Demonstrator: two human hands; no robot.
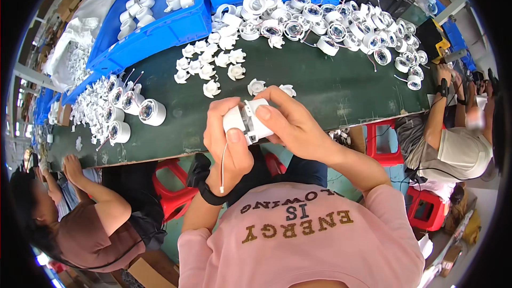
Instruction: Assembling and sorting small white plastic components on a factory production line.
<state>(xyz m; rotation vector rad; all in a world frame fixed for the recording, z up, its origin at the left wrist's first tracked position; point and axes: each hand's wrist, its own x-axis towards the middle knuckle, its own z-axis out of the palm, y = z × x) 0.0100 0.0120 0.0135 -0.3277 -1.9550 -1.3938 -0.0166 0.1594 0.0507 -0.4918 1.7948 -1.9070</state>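
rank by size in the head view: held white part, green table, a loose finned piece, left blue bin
Green table
Left blue bin
Held white part, perhaps enlarged by nearness
Loose finned piece

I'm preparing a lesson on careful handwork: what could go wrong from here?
The thin cable hanging over the left hand could snag or get pulled. The white part, also held by the right hand near the front edge of the green table, might fall if the grip slips.
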